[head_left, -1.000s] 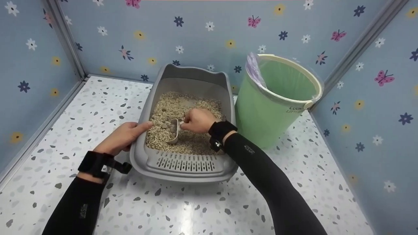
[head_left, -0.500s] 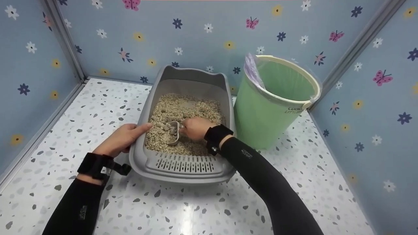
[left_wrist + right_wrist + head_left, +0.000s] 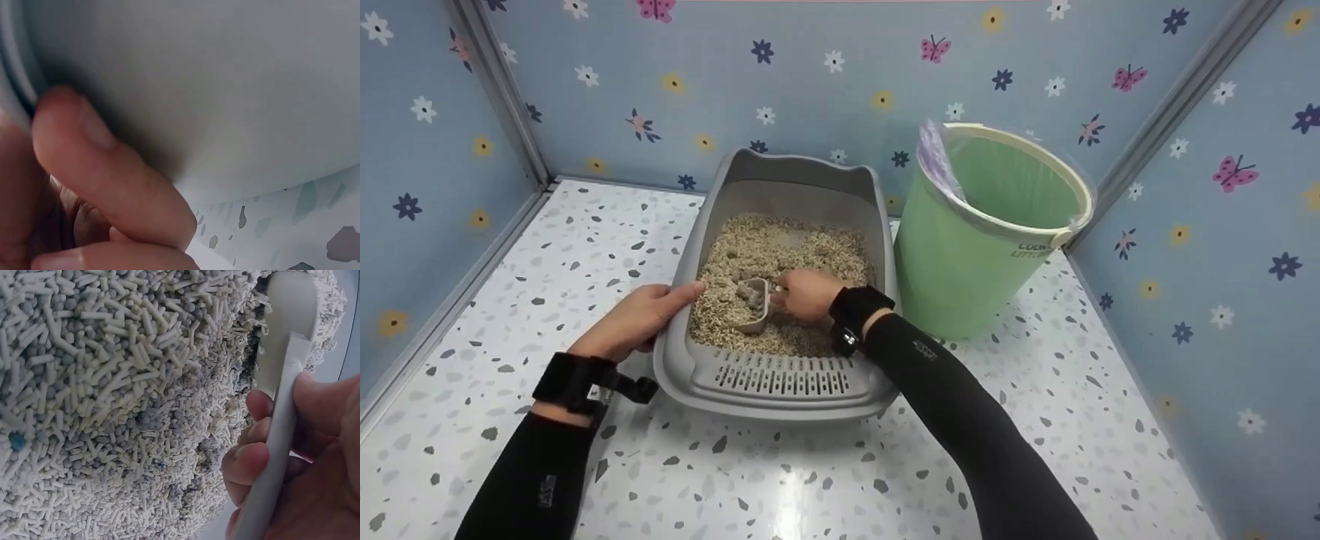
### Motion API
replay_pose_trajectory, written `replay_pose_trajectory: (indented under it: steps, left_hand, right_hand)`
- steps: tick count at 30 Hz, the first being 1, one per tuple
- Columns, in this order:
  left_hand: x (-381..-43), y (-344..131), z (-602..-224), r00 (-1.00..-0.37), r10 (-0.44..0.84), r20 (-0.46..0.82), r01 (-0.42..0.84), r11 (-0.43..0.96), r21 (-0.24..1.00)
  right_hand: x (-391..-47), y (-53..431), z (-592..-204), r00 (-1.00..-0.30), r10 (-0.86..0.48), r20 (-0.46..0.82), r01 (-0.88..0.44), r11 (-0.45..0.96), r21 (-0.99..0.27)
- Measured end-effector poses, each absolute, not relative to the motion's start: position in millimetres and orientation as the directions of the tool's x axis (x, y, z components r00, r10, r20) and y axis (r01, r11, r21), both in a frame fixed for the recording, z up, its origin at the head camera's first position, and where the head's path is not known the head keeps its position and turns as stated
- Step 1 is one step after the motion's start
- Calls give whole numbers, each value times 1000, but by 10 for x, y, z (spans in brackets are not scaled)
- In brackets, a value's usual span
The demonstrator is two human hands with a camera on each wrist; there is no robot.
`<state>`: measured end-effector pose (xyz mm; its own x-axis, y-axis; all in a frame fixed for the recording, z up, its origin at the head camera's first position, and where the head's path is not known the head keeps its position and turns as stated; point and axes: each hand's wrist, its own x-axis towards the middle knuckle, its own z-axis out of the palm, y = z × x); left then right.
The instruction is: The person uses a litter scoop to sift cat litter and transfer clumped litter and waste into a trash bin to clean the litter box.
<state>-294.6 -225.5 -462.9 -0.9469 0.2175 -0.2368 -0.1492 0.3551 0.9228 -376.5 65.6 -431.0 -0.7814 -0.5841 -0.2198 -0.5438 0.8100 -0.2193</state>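
Observation:
A grey litter box holds tan pellet litter. My left hand grips its left rim, thumb over the top. In the left wrist view, curled fingers press the box's outer wall from below. My right hand holds a pale litter scoop by its handle, inside the box near the front. Greyish clumps lie in the scoop's head. The right wrist view shows fingers and thumb wrapped round the handle, with the scoop's head low in the litter.
To the right of the box stands a green bin with a clear liner, a purple bunch of plastic hanging over its rim. Flower-patterned wall panels close in the back and sides. The floor is white with grey specks.
My right hand has shifted slightly toward me, and the scoop has tipped so that clumps now show in its head. The left hand keeps its hold on the rim.

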Motion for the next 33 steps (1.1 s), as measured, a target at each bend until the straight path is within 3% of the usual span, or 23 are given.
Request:
replay_pose_trajectory:
  steps: [7,14,33]
  left_hand:
    - [-2949,-2267,-4631,-949,222,-225,-137,353,925]
    - [-2953,-2275,-4643,-948,219,-229,-138,365,921]
    - [-2944,-2266,-4613,-947,222,-233,-136,380,915]
  right_hand:
    - [-3742,632,-4299,-812,-536,-230,-499,843,-200]
    - [-3720,642,-4275,-790,-555,-260,-510,831,-224]
    - [-3751,663,-4228,-765,-600,-232,-496,780,-382]
